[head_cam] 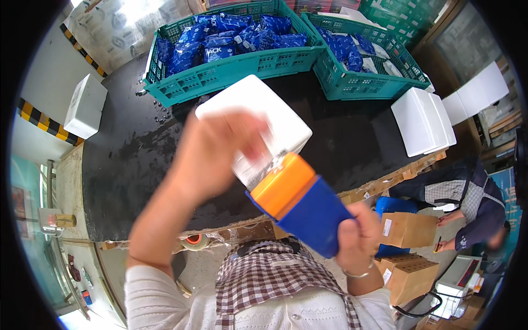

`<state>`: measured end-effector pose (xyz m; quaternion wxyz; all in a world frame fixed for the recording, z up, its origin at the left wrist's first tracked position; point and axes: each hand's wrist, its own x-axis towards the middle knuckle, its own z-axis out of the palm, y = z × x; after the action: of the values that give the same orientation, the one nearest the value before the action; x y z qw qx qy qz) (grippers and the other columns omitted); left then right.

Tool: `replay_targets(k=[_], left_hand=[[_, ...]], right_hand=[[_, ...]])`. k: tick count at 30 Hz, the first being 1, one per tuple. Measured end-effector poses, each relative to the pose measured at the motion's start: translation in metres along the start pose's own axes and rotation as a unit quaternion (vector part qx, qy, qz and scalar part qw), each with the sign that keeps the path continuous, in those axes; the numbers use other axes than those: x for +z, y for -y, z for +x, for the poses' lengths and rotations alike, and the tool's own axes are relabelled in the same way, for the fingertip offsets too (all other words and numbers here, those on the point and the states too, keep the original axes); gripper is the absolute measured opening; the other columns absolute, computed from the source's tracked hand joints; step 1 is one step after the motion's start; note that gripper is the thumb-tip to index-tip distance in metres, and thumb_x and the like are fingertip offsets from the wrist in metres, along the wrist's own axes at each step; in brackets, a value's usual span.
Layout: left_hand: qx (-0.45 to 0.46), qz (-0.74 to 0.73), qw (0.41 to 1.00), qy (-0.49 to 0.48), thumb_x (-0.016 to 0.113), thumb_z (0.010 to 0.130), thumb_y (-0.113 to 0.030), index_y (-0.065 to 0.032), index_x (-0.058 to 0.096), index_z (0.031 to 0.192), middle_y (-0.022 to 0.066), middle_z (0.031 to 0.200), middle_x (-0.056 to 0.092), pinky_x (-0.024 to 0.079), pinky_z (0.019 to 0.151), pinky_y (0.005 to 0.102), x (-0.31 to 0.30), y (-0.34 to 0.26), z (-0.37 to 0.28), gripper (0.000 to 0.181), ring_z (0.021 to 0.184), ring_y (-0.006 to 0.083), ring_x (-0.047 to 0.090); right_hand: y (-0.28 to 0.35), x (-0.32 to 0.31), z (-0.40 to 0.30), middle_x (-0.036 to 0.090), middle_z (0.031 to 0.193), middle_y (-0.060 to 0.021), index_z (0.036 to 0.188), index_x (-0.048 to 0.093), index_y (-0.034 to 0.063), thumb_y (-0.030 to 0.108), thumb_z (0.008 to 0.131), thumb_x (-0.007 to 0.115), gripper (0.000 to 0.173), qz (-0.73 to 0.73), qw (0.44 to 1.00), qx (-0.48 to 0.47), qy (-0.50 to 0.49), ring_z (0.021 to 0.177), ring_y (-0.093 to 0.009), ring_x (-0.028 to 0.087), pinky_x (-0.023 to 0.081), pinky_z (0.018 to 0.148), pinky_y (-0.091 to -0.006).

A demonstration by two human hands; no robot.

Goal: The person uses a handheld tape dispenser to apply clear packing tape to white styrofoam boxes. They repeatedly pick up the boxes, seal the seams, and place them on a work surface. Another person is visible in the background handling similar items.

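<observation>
My right hand (359, 233) grips the blue body of a tape dispenser (303, 206) with an orange part and a toothed metal edge. My left hand (218, 144) is motion-blurred, its fingers bent over a clear, shiny strip that looks like packing tape (249, 167) at the dispenser's toothed end. Whether the fingers pinch the strip is not clear. Under and beyond the left hand, a white foam box (268, 103) rests at an angle on the black tabletop (132, 177). The left hand partly hides this box.
Two green crates (239, 68) (371, 84) with blue ice packs stand at the back. White foam boxes stand at the left (86, 106) and right (423, 121). Past the right table edge, a co-worker (470, 198) bends beside cardboard boxes (408, 231).
</observation>
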<state>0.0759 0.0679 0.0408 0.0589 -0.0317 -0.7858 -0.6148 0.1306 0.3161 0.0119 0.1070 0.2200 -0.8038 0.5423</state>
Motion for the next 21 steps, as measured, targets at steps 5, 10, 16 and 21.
replay_targets(k=[5,10,16,21], left_hand=[[0.138,0.160,0.966,-0.148,0.049,0.096,-0.032,-0.0063,0.065,0.091,0.0003,0.062,0.056,0.045,0.059,0.0231,-0.167,-0.002,0.130,0.031,0.057,0.0093,0.053],[-0.099,0.209,0.972,0.043,0.056,0.091,-0.018,-0.0034,0.069,0.099,0.0052,0.072,0.064,0.050,0.065,0.0293,-0.111,0.146,0.143,0.021,0.065,0.0120,0.058],[-0.122,-0.069,0.976,0.169,0.061,0.088,-0.014,0.0017,0.064,0.109,0.0058,0.096,0.066,0.050,0.071,0.0289,-0.067,0.224,0.114,0.026,0.080,0.0126,0.059],[-0.083,-0.156,0.983,-0.053,0.059,0.092,-0.022,-0.0007,0.054,0.127,0.0104,0.117,0.061,0.050,0.082,0.0299,-0.053,0.222,0.079,0.042,0.098,0.0161,0.060]], right_hand=[[0.032,-0.035,0.010,0.052,0.060,-0.0035,0.073,0.054,-0.0020,0.033,0.090,0.054,0.039,0.041,0.994,0.072,-0.071,0.052,-0.010,0.044,0.032,0.049,-0.0248],[-0.059,0.008,-0.035,0.047,0.061,-0.0045,0.076,0.053,0.0006,0.018,0.091,0.050,0.023,-0.047,0.979,0.196,-0.032,0.057,-0.011,0.044,0.035,0.052,-0.0288],[-0.122,0.069,-0.034,0.049,0.056,-0.0075,0.081,0.055,-0.0003,0.025,0.094,0.040,0.032,-0.021,0.998,0.036,-0.038,0.046,-0.017,0.048,0.038,0.046,-0.0305],[-0.147,0.074,-0.039,0.055,0.063,-0.0118,0.087,0.057,-0.0017,0.032,0.094,0.041,0.038,-0.022,0.999,0.022,-0.015,0.052,-0.022,0.052,0.041,0.051,-0.0324]])
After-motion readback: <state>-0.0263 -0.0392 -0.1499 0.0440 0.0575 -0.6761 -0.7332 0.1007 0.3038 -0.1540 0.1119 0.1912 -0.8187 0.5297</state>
